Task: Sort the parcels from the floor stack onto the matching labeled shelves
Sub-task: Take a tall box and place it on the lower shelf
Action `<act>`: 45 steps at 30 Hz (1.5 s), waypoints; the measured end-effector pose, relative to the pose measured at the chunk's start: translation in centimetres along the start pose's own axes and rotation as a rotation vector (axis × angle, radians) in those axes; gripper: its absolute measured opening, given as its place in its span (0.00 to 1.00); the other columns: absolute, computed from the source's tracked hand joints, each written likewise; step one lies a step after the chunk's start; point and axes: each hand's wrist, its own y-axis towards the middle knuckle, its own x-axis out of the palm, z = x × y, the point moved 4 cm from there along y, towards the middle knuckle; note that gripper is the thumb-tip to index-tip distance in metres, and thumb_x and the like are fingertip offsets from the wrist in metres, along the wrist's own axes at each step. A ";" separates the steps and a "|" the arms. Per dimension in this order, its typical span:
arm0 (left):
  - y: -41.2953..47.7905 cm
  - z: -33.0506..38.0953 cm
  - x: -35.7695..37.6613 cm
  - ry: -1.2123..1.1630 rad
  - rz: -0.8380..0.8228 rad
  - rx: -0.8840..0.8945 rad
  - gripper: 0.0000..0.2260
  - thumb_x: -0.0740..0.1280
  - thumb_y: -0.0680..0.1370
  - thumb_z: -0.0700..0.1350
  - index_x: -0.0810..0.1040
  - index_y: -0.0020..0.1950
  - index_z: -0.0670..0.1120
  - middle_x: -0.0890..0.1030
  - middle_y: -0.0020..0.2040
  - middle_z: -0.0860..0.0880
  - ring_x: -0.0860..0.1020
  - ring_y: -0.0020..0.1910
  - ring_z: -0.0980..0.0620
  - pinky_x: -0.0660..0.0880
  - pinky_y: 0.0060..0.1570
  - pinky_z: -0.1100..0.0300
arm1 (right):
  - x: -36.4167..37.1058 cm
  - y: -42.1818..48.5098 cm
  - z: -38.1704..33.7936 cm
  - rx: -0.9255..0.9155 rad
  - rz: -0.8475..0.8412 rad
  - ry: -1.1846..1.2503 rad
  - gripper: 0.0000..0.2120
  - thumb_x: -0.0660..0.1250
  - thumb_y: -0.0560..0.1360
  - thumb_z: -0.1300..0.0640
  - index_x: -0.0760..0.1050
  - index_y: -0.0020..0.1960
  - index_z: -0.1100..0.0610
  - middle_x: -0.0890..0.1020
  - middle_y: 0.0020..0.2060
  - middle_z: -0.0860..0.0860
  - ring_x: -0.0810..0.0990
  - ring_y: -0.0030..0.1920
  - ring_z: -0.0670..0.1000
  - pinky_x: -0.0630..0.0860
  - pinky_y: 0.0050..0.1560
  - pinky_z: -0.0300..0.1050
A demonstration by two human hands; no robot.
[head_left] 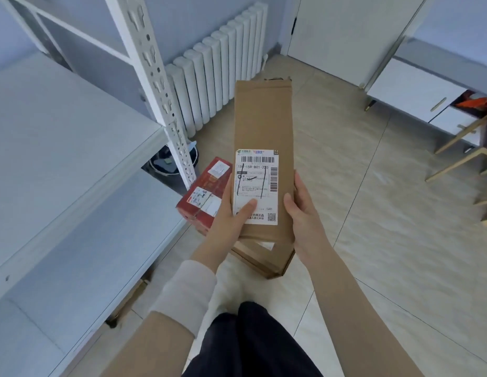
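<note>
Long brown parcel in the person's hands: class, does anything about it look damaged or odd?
Yes. The long brown parcel, held by the left hand and right hand, has a ragged, torn-looking far end, and black pen strokes cross its shipping label.

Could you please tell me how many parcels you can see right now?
3: a long brown box held in both hands, a red box on the floor by the shelf, and another brown box beneath the held one. More may be hidden.
</note>
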 end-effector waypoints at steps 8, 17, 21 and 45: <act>-8.8 -5.2 -1.2 -0.089 0.123 -0.021 0.24 0.61 0.79 0.55 0.59 0.73 0.60 0.77 0.63 0.55 0.78 0.59 0.54 0.76 0.59 0.54 | 0.9 -7.2 4.6 0.147 -0.107 -0.097 0.25 0.57 0.81 0.56 0.55 0.76 0.45 0.72 0.68 0.46 0.74 0.64 0.49 0.74 0.62 0.48; -19.8 -12.3 1.1 -0.174 0.363 -0.006 0.25 0.62 0.76 0.55 0.63 0.72 0.56 0.79 0.61 0.55 0.78 0.58 0.55 0.75 0.58 0.56 | -1.4 -15.2 10.2 0.233 -0.357 -0.215 0.20 0.56 0.81 0.54 0.62 0.72 0.40 0.76 0.64 0.41 0.73 0.65 0.46 0.69 0.67 0.55; -24.9 -14.2 1.7 -0.204 0.417 0.006 0.20 0.60 0.80 0.50 0.62 0.73 0.55 0.79 0.59 0.57 0.79 0.56 0.59 0.76 0.54 0.61 | -1.8 -20.0 11.2 0.243 -0.424 -0.260 0.21 0.55 0.82 0.53 0.61 0.73 0.42 0.77 0.61 0.39 0.74 0.63 0.43 0.69 0.67 0.53; -52.5 -25.1 4.6 -0.325 0.821 0.079 0.21 0.59 0.81 0.47 0.61 0.74 0.54 0.76 0.64 0.56 0.76 0.60 0.61 0.73 0.60 0.61 | -2.5 -43.9 19.0 0.248 -0.826 -0.418 0.21 0.55 0.82 0.54 0.60 0.74 0.42 0.75 0.64 0.40 0.74 0.65 0.45 0.69 0.68 0.54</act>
